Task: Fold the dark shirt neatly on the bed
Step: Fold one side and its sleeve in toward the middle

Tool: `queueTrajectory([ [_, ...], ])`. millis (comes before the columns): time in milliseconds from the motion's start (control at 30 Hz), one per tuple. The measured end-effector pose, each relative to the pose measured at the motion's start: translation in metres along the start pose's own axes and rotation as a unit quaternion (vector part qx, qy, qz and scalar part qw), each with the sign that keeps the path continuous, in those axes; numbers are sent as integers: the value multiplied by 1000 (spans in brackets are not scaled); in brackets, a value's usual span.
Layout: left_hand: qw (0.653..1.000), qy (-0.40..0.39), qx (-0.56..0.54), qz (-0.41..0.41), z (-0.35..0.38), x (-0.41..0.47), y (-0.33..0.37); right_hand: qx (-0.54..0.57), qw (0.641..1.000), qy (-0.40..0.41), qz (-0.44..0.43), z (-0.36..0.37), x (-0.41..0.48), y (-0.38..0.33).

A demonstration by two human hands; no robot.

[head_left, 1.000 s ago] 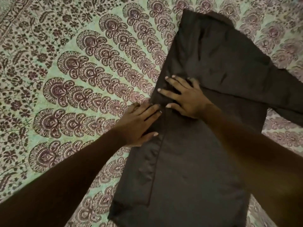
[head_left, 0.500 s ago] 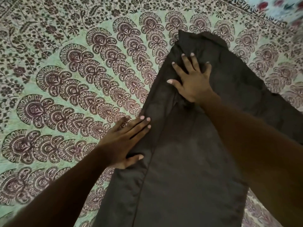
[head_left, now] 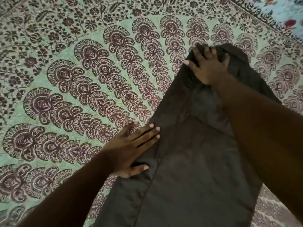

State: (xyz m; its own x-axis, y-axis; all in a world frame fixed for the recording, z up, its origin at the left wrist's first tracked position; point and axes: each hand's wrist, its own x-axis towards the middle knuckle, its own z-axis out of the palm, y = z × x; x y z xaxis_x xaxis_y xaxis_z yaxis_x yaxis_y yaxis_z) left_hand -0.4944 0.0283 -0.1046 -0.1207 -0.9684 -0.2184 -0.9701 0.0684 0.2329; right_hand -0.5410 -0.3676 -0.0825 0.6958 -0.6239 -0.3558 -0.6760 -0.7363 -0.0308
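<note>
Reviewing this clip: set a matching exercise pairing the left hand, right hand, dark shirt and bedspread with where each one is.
1 left hand
2 right hand
3 dark shirt
4 bedspread

A on the shirt's far end
B patterned, beneath everything
C flat on the shirt's left edge
D stretched lengthwise away from the person

Pairs: 1-C, 2-A, 3-D, 4-B

dark shirt (head_left: 188, 161): was smooth, fine-woven cloth, matt with a faint sheen, lightly creased.
bedspread (head_left: 78, 82): was printed cloth, matt, with a slightly puckered surface.
</note>
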Motion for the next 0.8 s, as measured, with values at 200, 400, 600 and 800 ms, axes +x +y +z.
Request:
queueTrajectory([
  [200,1000,0,-17,1,-1,0,-1,-73,986,86,-127,27,-45,-16],
  [400,1000,2,-3,1,4,0,-2,-45,996,46,-62,27,-18,-5],
  [600,1000,7,-9,2,1,0,-2,-15,998,52,-16,-1,0,-25],
  [800,1000,20,-7,6,8,-2,-2,29,991,65,-111,68,-112,-60],
])
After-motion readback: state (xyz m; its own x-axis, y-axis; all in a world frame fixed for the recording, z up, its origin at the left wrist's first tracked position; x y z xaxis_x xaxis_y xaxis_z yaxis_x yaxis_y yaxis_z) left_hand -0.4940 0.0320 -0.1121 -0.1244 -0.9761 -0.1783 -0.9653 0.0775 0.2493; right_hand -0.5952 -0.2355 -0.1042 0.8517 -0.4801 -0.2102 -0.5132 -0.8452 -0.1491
